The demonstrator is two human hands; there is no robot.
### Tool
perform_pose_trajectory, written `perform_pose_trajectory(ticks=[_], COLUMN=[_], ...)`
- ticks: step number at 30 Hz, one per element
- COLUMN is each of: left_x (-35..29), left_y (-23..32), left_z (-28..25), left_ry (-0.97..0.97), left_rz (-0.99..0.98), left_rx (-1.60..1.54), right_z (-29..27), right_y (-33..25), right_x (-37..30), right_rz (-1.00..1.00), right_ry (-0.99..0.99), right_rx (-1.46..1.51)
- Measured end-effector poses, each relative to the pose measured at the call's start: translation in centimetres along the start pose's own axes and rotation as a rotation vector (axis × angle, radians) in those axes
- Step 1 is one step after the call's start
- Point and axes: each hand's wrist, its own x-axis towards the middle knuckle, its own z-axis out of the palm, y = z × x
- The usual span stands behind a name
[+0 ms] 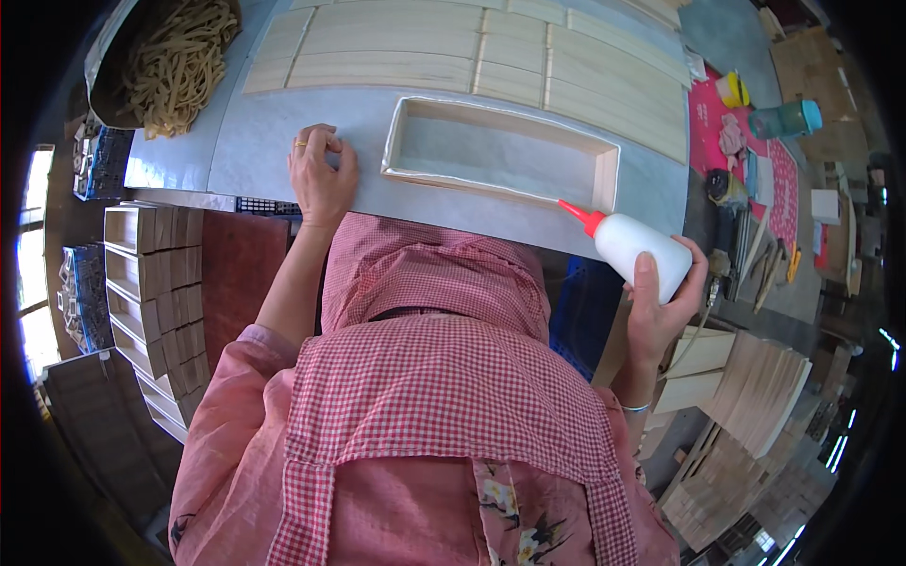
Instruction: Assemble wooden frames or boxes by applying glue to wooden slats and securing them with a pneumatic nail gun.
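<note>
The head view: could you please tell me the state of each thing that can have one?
White squeeze bottle: tipped, red nozzle at the wooden frame's near edge
Right hand: wrapped around the bottle
Left hand: fingers curled, nothing visible in it
Wooden frame: flat on the table, white bead along its rim
Wooden panels: laid side by side
Rubber bands: heaped loosely
Wooden boxes: stacked
</note>
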Motion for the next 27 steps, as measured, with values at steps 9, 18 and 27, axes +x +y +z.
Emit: perform_pose_trajectory(ticks=[9, 18, 27], left_x=[-0.2, -2.2, -8.8], left_y=[-0.5, 1.9, 2.5], left_z=[-0.2, -2.3, 3.2], left_ry=[0.0, -0.043, -1.245], left_rz=[-0.018, 0.084, 0.356], left_rx=[0.011, -0.225, -0.41], right_z=[-3.2, -3.6, -2.3], right_y=[0.5, 2.0, 2.9], right_x=[0.5, 0.9, 1.8], right_rz=[0.144, 0.207, 0.094], right_ry=[0.131, 0.221, 0.395], right_rx=[-0.013, 0.042, 0.477])
